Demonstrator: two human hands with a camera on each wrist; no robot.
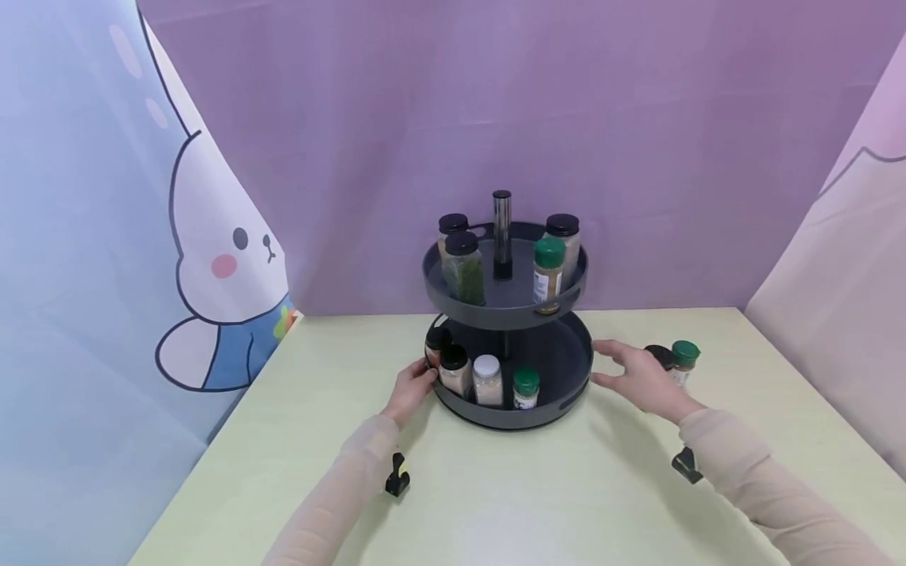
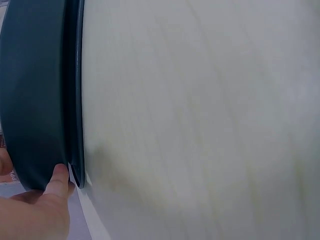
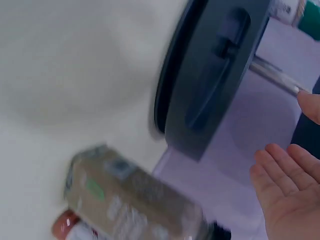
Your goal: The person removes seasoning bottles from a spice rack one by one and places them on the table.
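A dark grey two-tier turntable (image 1: 510,417) stands on the table with spice jars on both tiers. My left hand (image 1: 412,391) grips the left rim of its lower tier. In the left wrist view the thumb and fingers (image 2: 59,180) lie on either side of the tray wall. At the right, my right hand (image 1: 640,381) is held beside the lower tier, thumb and fingers spread. The right wrist view shows that palm with straight fingers (image 3: 280,167), apart from the tray and holding nothing. The lower tier carries a white-capped jar (image 1: 487,385), a green-capped jar (image 1: 526,389) and black-capped jars (image 1: 455,373).
Behind my right hand, a black-capped jar (image 1: 659,355) and a green-capped jar (image 1: 684,358) stand on the table (image 1: 297,440). The upper tier bears a jar of green herbs (image 1: 469,279), a green-capped jar (image 1: 548,275) and others around a metal post (image 1: 502,228). A purple curtain (image 1: 368,157) hangs behind.
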